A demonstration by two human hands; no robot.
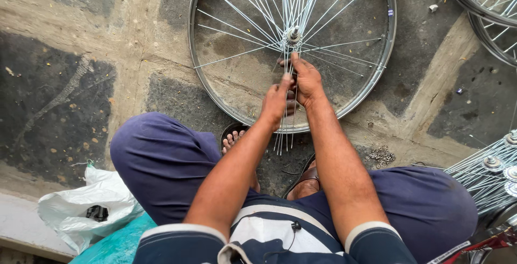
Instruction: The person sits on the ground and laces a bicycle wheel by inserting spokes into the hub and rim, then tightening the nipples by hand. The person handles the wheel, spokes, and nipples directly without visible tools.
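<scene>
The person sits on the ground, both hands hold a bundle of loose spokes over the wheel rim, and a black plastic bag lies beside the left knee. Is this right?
Not quite: the bag beside the left knee is white, with only a small black thing on it, as the head view shows. The rest holds: the person sits on the ground, and the left hand and right hand hold a bundle of loose spokes over the rim.

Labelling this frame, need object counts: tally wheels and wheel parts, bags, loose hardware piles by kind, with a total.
Wheel rim being laced, lying flat by the left hand and right hand: 1
Other wheel rims, top right, cut by frame: 2
Spoked hub bundle, right edge: 1
White plastic bag: 1
Pile of small metal bits: 1
Total: 6
</scene>
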